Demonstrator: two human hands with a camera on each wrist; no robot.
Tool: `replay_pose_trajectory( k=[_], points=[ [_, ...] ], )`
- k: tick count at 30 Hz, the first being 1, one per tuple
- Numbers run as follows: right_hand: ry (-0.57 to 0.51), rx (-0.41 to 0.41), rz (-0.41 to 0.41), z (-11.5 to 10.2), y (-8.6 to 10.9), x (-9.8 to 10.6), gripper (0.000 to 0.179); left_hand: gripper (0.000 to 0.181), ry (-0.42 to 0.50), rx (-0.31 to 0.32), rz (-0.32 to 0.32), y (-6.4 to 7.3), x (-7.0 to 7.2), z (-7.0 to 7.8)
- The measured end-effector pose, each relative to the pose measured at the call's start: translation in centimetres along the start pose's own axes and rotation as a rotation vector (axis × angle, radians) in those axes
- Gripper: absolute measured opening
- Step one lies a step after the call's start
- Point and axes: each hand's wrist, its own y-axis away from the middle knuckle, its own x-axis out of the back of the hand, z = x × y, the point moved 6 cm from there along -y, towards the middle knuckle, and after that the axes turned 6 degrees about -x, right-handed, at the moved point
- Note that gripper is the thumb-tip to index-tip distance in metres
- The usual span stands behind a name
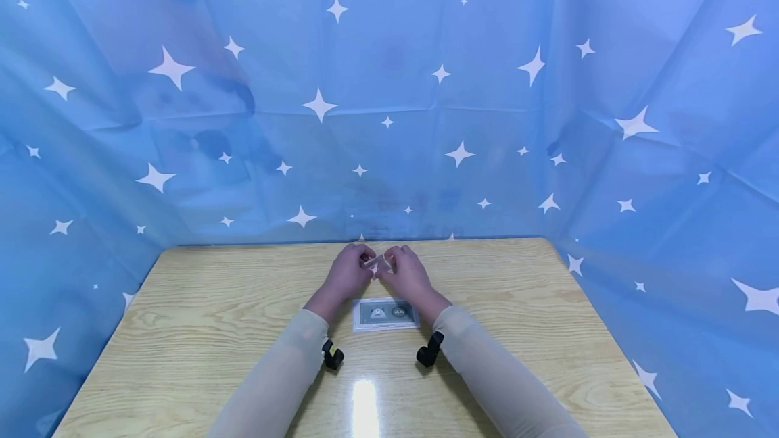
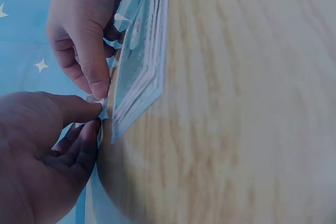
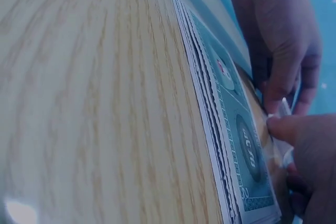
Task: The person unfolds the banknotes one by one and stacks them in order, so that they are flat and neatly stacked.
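Beyond the stack of printed notes, my left hand (image 1: pixel 349 271) and right hand (image 1: pixel 409 274) meet near the table's far edge. Between them is a small pale, partly see-through strip (image 1: pixel 379 262); its exact kind is unclear. Thumb and fingers of the left hand (image 2: pixel 44 150) pinch one end. The right hand (image 3: pixel 315 156) pinches the other end, thumb tips close together. Fingers cover much of the strip. Nearer the body lies the stack of grey-green notes (image 1: pixel 366 314), flat, with layered white edges visible in the right wrist view.
The wood-grain table (image 1: pixel 231 330) runs out on both sides. A blue cloth with white stars (image 1: pixel 389 174) hangs right behind its far edge. Both forearms carry a black wrist camera (image 1: pixel 332 355). Light glares off the table's near part.
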Motion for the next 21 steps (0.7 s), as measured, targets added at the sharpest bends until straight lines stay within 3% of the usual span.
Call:
replay_pose_trajectory(
  k=[6, 10, 15, 21],
  points=[
    [-0.078, 0.036, -0.023, 0.2, 0.0, 0.3, 0.052, 0.024, 0.103, -0.04, 0.014, -0.1, -0.1, -0.3],
    [-0.206, 0.039, -0.022, 0.5, -0.1, 0.9, 0.038, 0.021, 0.185, -0.04, -0.008, -0.1, -0.2, -0.7],
    [-0.373, -0.026, -0.012, 1.2, -0.1, 1.4, 0.015, 0.022, 0.223, -0.051, -0.035, -0.1, -0.3, -0.5],
    [-0.443, -0.039, -0.025, 1.7, -0.3, 1.6, 0.008, 0.026, 0.239, -0.032, -0.04, 0.0, -0.4, -0.5]
  ],
)
